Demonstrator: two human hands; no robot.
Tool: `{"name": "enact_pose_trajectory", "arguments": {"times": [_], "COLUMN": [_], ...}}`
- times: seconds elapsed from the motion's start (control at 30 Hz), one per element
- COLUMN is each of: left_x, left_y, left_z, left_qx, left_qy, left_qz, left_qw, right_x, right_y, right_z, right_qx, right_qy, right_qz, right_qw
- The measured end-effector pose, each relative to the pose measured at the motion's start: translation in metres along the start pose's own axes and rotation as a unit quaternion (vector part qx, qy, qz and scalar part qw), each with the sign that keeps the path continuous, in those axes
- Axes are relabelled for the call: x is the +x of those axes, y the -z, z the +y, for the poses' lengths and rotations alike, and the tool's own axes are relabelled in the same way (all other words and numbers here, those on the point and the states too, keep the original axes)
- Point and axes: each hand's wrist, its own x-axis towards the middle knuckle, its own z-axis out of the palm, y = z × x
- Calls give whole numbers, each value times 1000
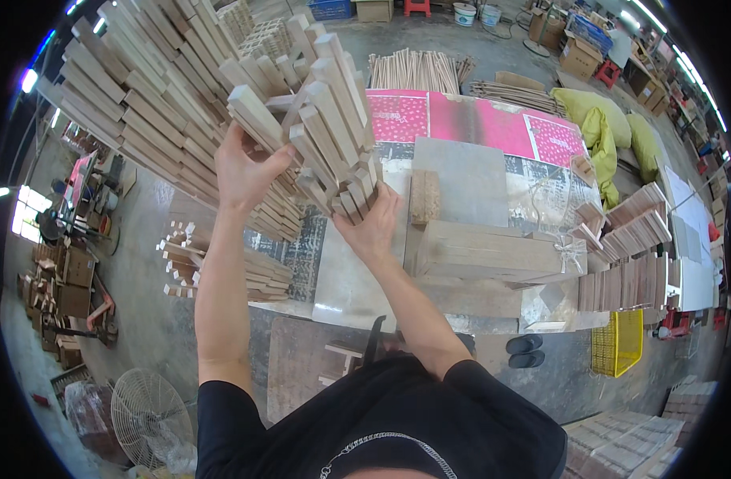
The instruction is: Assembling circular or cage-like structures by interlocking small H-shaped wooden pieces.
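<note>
A loose bunch of pale wooden strips [327, 120] stands upright before me, at the right end of a tall pile of similar strips [162, 100]. My left hand [245, 174] is closed at the bunch's left side, thumb toward me and the fingers partly hidden behind the wood. Around the lower ends of the bunch wraps my right hand [372, 227], its thumb and fingers on opposite sides of several short end pieces. Some strips lean at different angles, with gaps between them.
Right of my right hand, a tied stack of boards [493, 251] lies on the worktable, beside a small wood block [425, 198]. Pink printed sheets [493, 124] cover the table's far side. More strips [261, 275] lie below the pile. A floor fan [150, 415] stands lower left, a yellow crate [617, 343] lower right.
</note>
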Motion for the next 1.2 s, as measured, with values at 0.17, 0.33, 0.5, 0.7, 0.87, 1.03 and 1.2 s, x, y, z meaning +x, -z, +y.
{"name": "enact_pose_trajectory", "arguments": {"times": [0.17,0.33,0.5,0.7,0.87,1.03,1.2], "left_x": [0,-4,-3,4,3,-14,-17], "left_y": [-9,-12,-15,-4,-8,-16,-14], "left_z": [-18,-30,-11,-51,-44,-58,-26], "left_qx": [-28,-29,20,-18,-84,-56,-17], "left_qy": [15,39,41,34,65,68,101], "left_qz": [-62,-83,-94,-85,-131,-63,-98], "left_qw": [998,995,994,996,986,994,990], "right_x": [0,4,3,4,6,6,2], "right_y": [3,3,4,4,7,5,8], "right_z": [2,2,3,-5,-6,-6,-4], "right_qx": [-1,2,-3,10,-21,-25,-20], "right_qy": [-2,16,9,6,14,30,14], "right_qz": [4,11,8,-1,0,1,-3], "right_qw": [1000,1000,1000,1000,1000,999,1000]}}
